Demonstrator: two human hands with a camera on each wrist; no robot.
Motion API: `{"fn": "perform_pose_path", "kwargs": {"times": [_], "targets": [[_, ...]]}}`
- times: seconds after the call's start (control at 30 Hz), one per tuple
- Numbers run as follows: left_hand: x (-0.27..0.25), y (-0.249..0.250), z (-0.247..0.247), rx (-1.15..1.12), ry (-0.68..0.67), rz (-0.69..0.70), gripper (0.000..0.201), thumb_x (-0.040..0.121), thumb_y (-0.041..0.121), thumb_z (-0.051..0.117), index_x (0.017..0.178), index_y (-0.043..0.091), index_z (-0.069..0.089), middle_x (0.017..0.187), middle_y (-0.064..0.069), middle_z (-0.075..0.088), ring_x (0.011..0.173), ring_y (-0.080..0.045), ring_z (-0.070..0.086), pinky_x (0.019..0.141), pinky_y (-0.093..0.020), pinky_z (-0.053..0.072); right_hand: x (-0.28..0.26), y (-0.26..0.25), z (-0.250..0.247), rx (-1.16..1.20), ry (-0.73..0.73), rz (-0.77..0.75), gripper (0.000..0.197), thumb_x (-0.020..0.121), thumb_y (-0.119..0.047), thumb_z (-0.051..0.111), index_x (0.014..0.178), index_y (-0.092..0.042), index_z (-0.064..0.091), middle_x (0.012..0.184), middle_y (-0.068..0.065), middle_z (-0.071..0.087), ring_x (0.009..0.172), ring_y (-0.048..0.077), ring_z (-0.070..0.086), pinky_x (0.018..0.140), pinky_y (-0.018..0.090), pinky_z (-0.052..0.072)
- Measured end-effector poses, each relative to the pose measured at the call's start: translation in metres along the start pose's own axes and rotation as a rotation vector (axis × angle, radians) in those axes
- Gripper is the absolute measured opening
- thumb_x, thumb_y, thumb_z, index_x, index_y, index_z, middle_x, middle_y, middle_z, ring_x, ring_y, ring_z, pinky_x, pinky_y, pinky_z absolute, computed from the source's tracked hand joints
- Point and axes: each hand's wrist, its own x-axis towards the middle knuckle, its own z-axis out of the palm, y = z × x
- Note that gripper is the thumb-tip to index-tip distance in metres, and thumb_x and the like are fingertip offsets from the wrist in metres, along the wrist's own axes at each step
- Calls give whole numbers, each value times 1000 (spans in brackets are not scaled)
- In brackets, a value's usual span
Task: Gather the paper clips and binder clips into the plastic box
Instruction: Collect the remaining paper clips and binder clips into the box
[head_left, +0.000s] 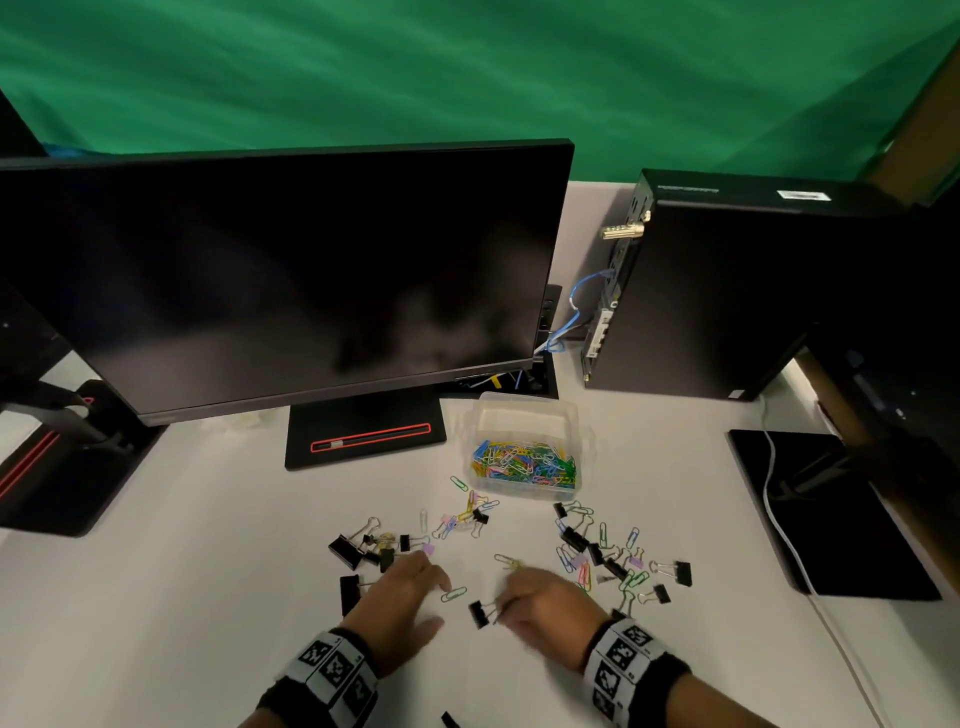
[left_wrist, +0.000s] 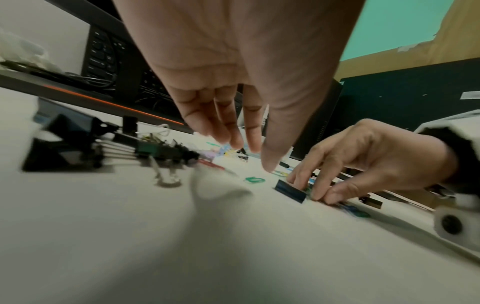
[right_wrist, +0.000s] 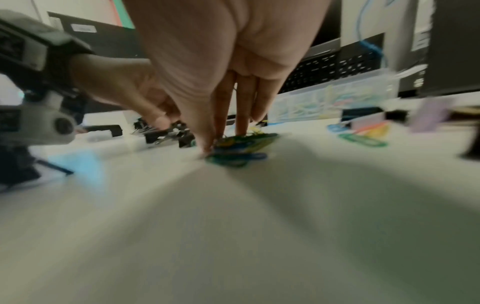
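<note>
The clear plastic box (head_left: 527, 401) stands behind the scatter, its near half full of coloured paper clips (head_left: 524, 463). Loose paper clips and black binder clips (head_left: 347, 551) lie in two patches on the white table. My right hand (head_left: 506, 597) has its fingertips down on a small heap of coloured paper clips (right_wrist: 240, 149) and pinches them against the thumb. A black binder clip (head_left: 480, 614) lies just left of that thumb. My left hand (head_left: 439, 603) hovers with relaxed fingers and holds nothing. A green paper clip (head_left: 453, 594) lies beside its fingertips.
A large dark monitor (head_left: 291, 280) on a black base (head_left: 363, 441) stands behind the left hand. A black computer tower (head_left: 753, 296) stands at the back right. A black pad (head_left: 826, 514) with a white cable (head_left: 776, 514) lies right. Another stand (head_left: 67, 467) sits far left.
</note>
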Motion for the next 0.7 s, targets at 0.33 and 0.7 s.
{"fn": "perform_pose_path", "kwargs": {"times": [0.33, 0.7], "targets": [[29, 41, 21, 43, -178, 4, 54, 80, 44, 62, 124, 20, 43, 124, 1, 41, 117, -14, 40, 102, -27, 36, -28, 23, -38, 115, -147, 379, 103, 56, -44, 81, 141, -24, 25, 131, -3, 27, 119, 14, 37, 105, 21, 31], [19, 18, 3, 81, -222, 72, 29, 78, 23, 56, 106, 16, 54, 96, 10, 38, 91, -6, 38, 85, -20, 37, 2, 22, -22, 286, -50, 441, 118, 56, -31, 86, 145, -22, 9, 133, 0, 22, 126, 15, 30, 107, 17, 25]]}}
